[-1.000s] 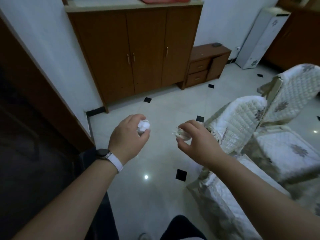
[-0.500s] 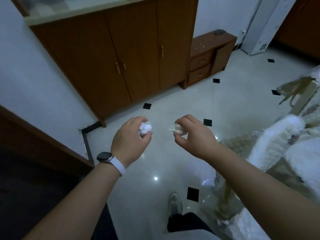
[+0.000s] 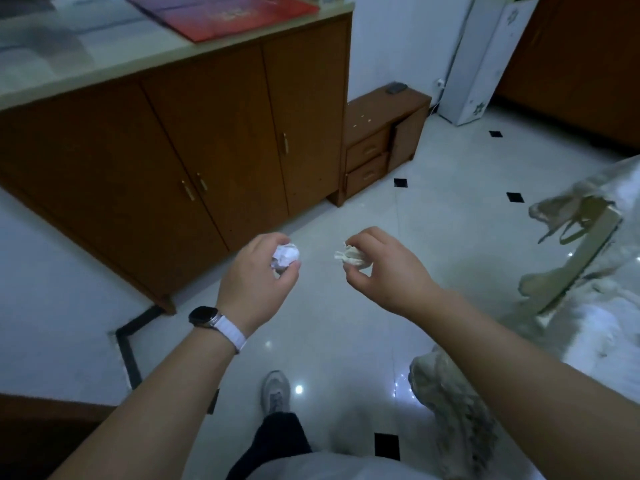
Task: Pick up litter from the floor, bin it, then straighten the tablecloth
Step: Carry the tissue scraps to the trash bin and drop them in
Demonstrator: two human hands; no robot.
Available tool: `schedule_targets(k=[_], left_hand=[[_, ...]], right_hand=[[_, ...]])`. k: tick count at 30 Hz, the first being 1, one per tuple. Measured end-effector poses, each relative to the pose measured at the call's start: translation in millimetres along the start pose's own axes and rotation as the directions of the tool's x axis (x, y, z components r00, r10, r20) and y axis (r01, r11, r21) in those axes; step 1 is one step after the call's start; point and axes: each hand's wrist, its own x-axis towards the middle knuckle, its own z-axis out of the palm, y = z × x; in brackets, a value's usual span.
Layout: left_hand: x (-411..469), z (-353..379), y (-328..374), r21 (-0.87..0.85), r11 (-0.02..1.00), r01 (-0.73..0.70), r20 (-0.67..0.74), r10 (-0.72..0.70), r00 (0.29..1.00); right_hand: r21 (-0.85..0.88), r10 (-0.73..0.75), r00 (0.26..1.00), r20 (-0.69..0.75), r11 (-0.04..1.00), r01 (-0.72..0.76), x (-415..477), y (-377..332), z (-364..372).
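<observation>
My left hand, with a white-strapped watch on the wrist, grips a crumpled white paper ball in its curled fingers. My right hand pinches a crumpled cream-coloured paper scrap between thumb and fingertips. Both hands are held out at waist height over the glossy white tiled floor. No bin is in view. A cream quilted cloth covers furniture at the right edge, partly blurred.
A brown wooden cabinet with a pale top and a red folder stands ahead on the left. A low drawer unit is beside it. A white appliance stands at the back right. My shoe is below.
I have stepped forward toward the cabinet, which now looks nearer and larger. The covered furniture has slid toward the right edge. Both hands keep holding their paper pieces.
</observation>
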Motion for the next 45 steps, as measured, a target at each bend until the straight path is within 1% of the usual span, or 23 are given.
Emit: schedule_targets(k=[6, 9, 12, 16, 21, 28, 31, 36, 39, 41, 43, 45], left_hand=[[104, 26, -49, -0.099, 0.993, -0.071, 0.062, 0.078, 0.995], [159, 31, -76, -0.163, 0.980, -0.118, 0.124, 0.139, 0.982], [212, 37, -99, -0.207, 0.967, -0.147, 0.158, 0.181, 0.971], [274, 50, -113, -0.252, 0.947, -0.198, 0.190, 0.249, 0.950], [327, 74, -110, -0.316, 0.917, -0.242, 0.218, 0.318, 0.923], [397, 132, -90, -0.381, 0.881, -0.280, 0.297, 0.403, 0.866], [433, 161, -75, -0.382, 0.869, -0.315, 0.319, 0.444, 0.838], [500, 215, -34, -0.374, 0.857, -0.353, 0.349, 0.483, 0.803], [547, 243, 2, -0.353, 0.838, -0.416, 0.373, 0.534, 0.759], [570, 253, 17, -0.345, 0.826, -0.446, 0.366, 0.556, 0.747], [596, 269, 39, -0.364, 0.822, -0.438, 0.350, 0.557, 0.754], [616, 285, 59, -0.376, 0.809, -0.451, 0.342, 0.574, 0.744]], right_hand=[[-0.056, 0.111, 0.993, -0.038, 0.992, -0.113, 86, 23, 23], [-0.071, 0.186, 0.980, -0.072, 0.979, -0.191, 133, 25, 34], [-0.093, 0.238, 0.967, -0.091, 0.965, -0.246, 175, 27, 41], [-0.095, 0.306, 0.933, -0.190, 0.940, -0.328, 215, 34, 45], [-0.093, 0.398, 0.887, -0.234, 0.899, -0.428, 239, 57, 41], [-0.070, 0.485, 0.822, -0.298, 0.848, -0.526, 276, 117, 31], [-0.047, 0.510, 0.794, -0.330, 0.831, -0.554, 290, 152, 27], [0.012, 0.593, 0.728, -0.345, 0.778, -0.628, 319, 226, 10], [0.056, 0.616, 0.691, -0.378, 0.760, -0.647, 341, 273, -12], [0.055, 0.602, 0.700, -0.385, 0.772, -0.633, 352, 291, -24], [0.049, 0.594, 0.710, -0.379, 0.778, -0.626, 363, 318, -46], [0.044, 0.598, 0.696, -0.398, 0.770, -0.636, 375, 344, -66]])
